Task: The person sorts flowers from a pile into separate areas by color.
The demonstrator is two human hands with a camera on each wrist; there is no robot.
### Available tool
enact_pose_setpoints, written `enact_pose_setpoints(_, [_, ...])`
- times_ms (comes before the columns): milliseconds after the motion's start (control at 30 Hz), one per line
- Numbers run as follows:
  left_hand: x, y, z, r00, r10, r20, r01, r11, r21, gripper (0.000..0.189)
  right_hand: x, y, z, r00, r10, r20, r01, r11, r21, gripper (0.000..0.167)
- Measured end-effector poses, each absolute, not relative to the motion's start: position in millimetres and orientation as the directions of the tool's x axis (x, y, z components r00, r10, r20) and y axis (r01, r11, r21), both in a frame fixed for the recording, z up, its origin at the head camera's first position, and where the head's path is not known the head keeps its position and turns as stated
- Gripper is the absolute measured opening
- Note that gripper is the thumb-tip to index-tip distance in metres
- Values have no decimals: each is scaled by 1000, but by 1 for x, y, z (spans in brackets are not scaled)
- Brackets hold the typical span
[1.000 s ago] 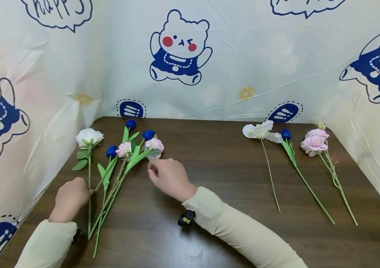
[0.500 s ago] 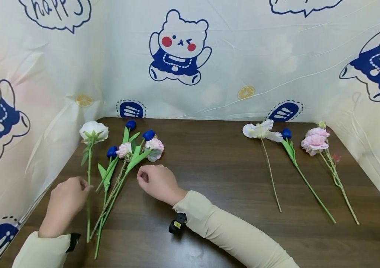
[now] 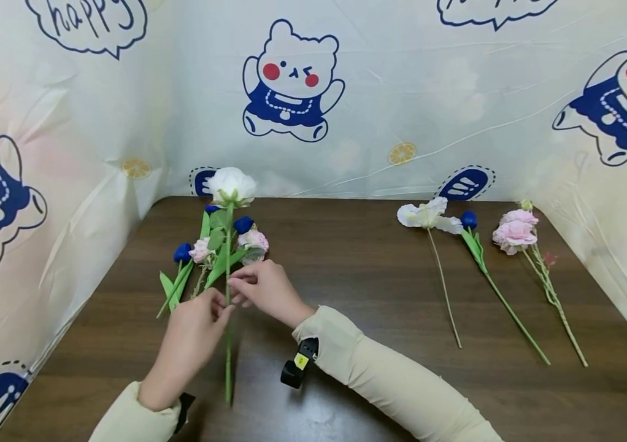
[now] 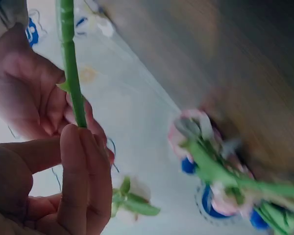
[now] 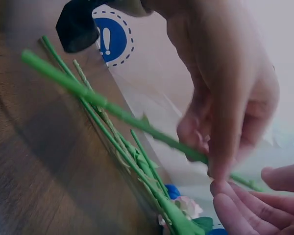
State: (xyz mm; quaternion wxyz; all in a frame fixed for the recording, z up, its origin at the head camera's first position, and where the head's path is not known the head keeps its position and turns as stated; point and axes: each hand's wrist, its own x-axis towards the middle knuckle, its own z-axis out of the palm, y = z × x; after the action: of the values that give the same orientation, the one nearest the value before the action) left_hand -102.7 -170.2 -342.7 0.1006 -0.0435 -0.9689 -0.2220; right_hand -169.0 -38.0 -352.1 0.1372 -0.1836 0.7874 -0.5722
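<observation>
My left hand (image 3: 189,341) pinches the green stem of a white rose (image 3: 232,186) between thumb and fingertips, holding it upright over the left bunch. Beside that stem is my right hand (image 3: 272,291). Its thumb stands apart from its fingers in the right wrist view, with the stem (image 5: 122,115) passing toward the gap; whether they touch it I cannot tell. Behind the rose lie blue tulips (image 3: 183,252) and pale pink flowers (image 3: 253,240) with green leaves, their stems partly hidden by the hands.
On the table's right side lie a white flower (image 3: 425,215), another blue tulip (image 3: 469,220) and a pink flower stem (image 3: 515,233), spread apart. A printed cloth (image 3: 369,92) hangs behind and at both sides of the brown table (image 3: 380,294).
My left hand has lifted the white rose from the far left and carried it right, in front of the bunch. My right hand's fingers have opened, and it has moved slightly right, beside the stem.
</observation>
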Motion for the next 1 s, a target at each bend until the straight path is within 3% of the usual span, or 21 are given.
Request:
enact_pose_setpoints(300, [-112, -133, -351, -950, 105, 294, 233, 867, 441, 13, -169, -7, -355, -934, -357, 29, -121, 238, -964, 15])
enact_pose_setpoints(567, [-118, -109, -353, -956, 156, 249, 259, 851, 457, 16, -167, 20, -357, -954, -282, 101, -190, 308, -932, 11])
enact_pose_setpoints(1000, [-116, -108, -350, -919, 265, 291, 354, 879, 320, 12, -163, 59, -350, -950, -290, 117, -198, 269, -943, 12])
